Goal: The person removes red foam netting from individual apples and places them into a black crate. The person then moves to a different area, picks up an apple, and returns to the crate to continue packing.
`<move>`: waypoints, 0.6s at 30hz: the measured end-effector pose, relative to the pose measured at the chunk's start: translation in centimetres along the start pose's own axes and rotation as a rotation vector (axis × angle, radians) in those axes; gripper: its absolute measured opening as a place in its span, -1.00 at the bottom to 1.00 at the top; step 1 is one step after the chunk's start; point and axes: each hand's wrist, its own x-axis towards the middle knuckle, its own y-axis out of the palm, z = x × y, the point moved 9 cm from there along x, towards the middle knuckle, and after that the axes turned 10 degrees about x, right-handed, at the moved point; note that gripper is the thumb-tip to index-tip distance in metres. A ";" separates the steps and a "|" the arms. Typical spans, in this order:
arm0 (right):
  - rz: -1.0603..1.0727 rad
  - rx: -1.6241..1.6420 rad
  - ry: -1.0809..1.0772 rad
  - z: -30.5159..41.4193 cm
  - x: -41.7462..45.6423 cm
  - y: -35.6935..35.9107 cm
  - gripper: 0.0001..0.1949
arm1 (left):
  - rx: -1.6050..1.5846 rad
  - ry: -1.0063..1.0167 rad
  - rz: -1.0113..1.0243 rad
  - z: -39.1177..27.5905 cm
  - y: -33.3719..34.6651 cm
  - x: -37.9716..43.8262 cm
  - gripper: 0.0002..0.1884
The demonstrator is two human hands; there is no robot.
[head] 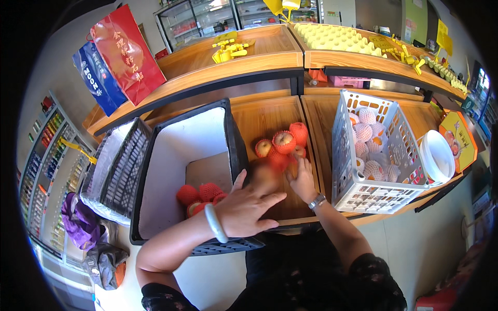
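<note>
My left hand [249, 212], a pale bangle at its wrist, is spread over the right edge of a black crate [238, 144]; its fingers are apart. Beyond its fingers is a blurred round fruit [265, 177]; whether the hand touches it is unclear. My right hand [303, 180], with a wristwatch, reaches to several fruits in red foam nets [284, 142] on the wooden display tray [255, 112]. Its fingertips are at the nearest fruit, and their grip is partly hidden. More red-netted fruits [189, 194] lie in the crate's near end, partly behind my left forearm.
At right a grey plastic crate [404, 147] holds fruits in white foam nets, beside a white bucket [437, 157]. Another black crate [120, 167] stands at left. An upper wooden shelf [268, 64] bears yellow egg-carton trays [334, 39], yellow tag clips and red and blue bags [128, 54].
</note>
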 end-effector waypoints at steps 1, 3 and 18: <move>-0.056 -0.010 -0.024 0.7 1.5 -0.2 -0.21 | 0.035 -0.015 0.054 0.1 0.9 0.2 -0.33; -0.086 -0.072 -0.044 0.8 3.6 0.4 -0.14 | -0.037 0.024 -0.041 -0.1 1.0 0.0 -0.33; -0.131 -0.210 -0.029 -2.5 9.0 2.6 0.16 | -0.230 0.045 -0.028 1.0 1.9 0.4 -0.26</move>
